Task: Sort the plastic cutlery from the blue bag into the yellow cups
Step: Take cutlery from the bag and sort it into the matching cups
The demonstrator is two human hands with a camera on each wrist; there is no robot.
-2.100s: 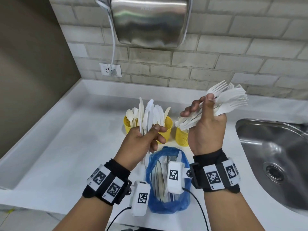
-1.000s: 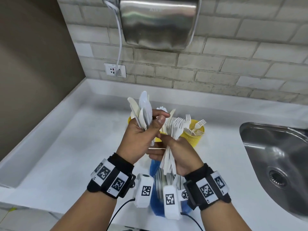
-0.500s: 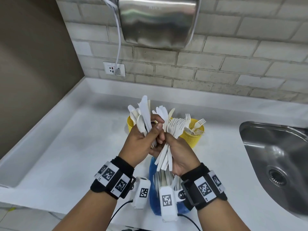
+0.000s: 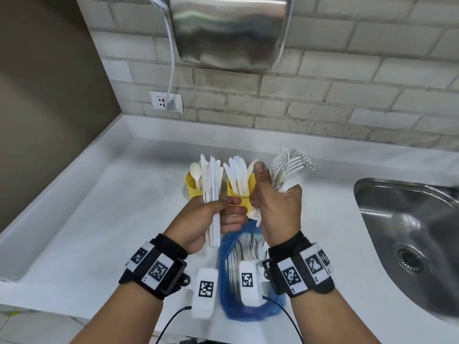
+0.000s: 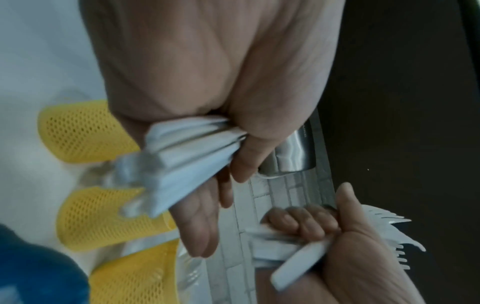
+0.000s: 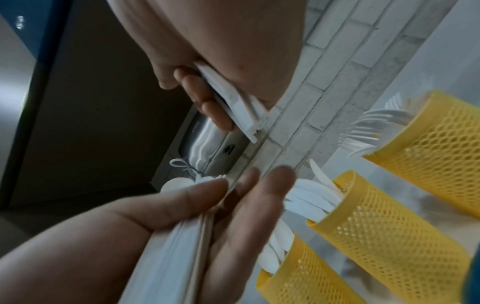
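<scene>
Above a crumpled blue bag [image 4: 250, 311] of white cutlery, the left hand [image 4: 206, 219] clenches a bundle of knives [image 4: 211, 184]; the right hand [image 4: 275, 207] grasps fanned forks [image 4: 290, 167]. Yellow mesh cups [image 4: 238, 192] stand behind.

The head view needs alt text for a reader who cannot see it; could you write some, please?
Over a white counter, the left hand grips a bundle of plastic cutlery and the right hand a fan of forks, above an open blue bag and yellow cups.

Light: bright, even, soft shadows on counter [image 4: 94, 219].
Glare: steel dryer [image 4: 228, 31].
Blur: both wrist views, fork tines [image 4: 294, 161].
</scene>
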